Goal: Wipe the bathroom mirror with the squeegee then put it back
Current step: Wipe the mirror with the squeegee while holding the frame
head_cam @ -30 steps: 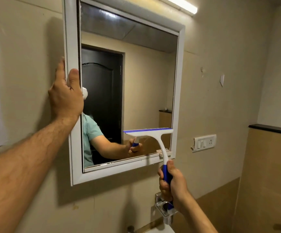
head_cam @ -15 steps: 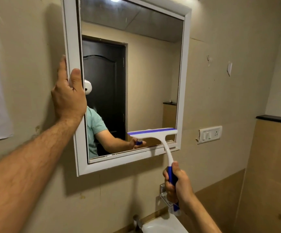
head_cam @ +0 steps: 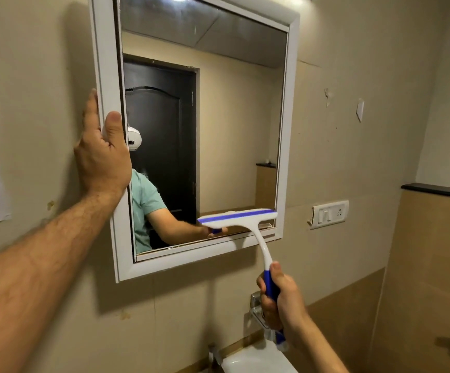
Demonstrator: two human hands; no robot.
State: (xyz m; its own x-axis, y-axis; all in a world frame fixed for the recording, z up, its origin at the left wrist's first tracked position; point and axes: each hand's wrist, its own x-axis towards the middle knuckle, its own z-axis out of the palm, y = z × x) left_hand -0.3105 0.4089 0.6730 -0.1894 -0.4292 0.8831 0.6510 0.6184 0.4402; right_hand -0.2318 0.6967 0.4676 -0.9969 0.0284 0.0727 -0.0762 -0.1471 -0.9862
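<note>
As right grips squeegee, left presses mirror

I read the mirror as glossy glass in a smooth white frame. The squeegee is shiny plastic, the tap below the mirror polished metal, and the wall matt.

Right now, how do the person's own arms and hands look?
Both are bare: no gloves, rings, watch or markings show. The left hand and left forearm look broad, with dark hair. The right hand and right forearm look slimmer, with less hair. No sleeve reaches either forearm; the mirror reflects a short teal sleeve.
</note>
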